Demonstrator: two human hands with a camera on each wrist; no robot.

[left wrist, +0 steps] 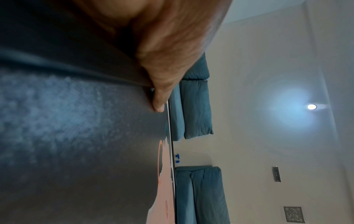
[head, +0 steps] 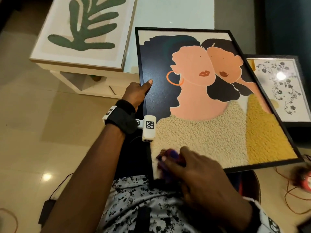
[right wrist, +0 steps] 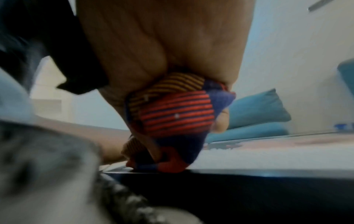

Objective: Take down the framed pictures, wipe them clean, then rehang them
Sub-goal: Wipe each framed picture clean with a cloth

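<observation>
From above, the black-framed portrait [head: 210, 98] lies tilted across the person's lap, left hand [head: 137, 93] clasping its left edge, thumb on the glass; only the right wrist view shows the striped cloth [right wrist: 172, 118] bunched in the right hand [right wrist: 162, 45], pressed at the frame's near edge

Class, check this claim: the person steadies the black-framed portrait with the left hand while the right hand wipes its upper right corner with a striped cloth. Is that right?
Not quite. The left hand does steady the black-framed portrait, but the right hand presses the striped cloth near the lower left corner, closest to the person, not the upper right. The head view shows this.
</observation>
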